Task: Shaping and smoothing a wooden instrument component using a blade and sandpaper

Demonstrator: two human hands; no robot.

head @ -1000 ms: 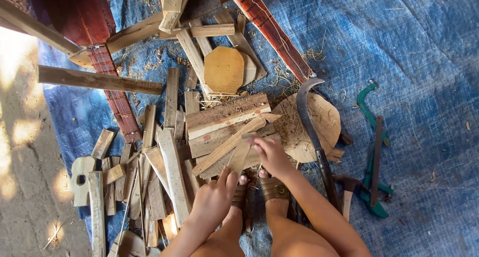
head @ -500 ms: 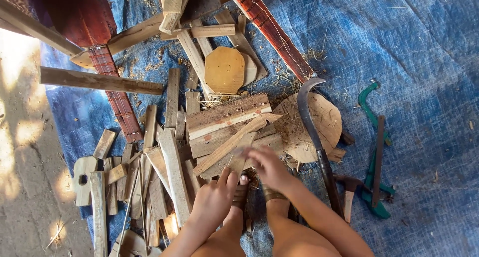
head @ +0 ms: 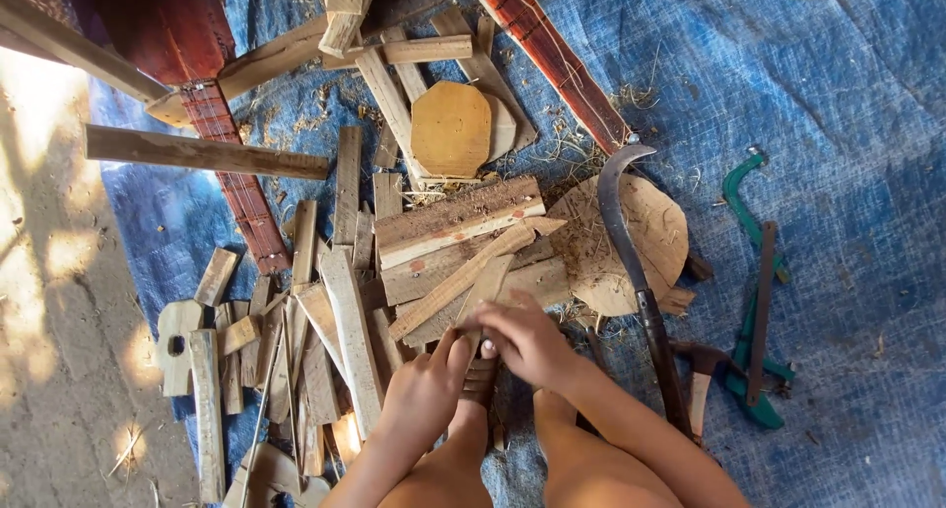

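Head camera is looking straight down at a person sitting on a blue tarp (head: 838, 94) spread over dirt ground. Starting at the far left, sunlit earth is showing beside the tarp's edge, and a long wooden batten (head: 202, 153) is lying across it. Just to the right, a pile of short offcut sticks (head: 325, 321) is spreading out in a fan, with a pale block with a round hole (head: 177, 336) at its near-left edge. Moving toward the middle, a thick split plank (head: 458, 217) is lying across the heap, and above it an eight-sided wooden plate (head: 450, 129) is resting on more strips.

At bottom centre, the left hand (head: 424, 390) is curling around the near end of a slim wooden strip (head: 483, 291), while the right hand (head: 527, 340) is closing over the same strip from above, fingers bent onto it. Compared with half a second back, both hands are sitting tighter together on the strip, with the right hand drawn in closer; this looks like a grip being settled rather than a piece being lifted away. The strip is staying on the pile, just in front of the person's knees.

Further right, a curved sickle-like blade (head: 631, 242) is lying over a rough round slab of bark (head: 631, 242), and a green-framed saw (head: 754, 301) is resting on the tarp, well apart from the hands.
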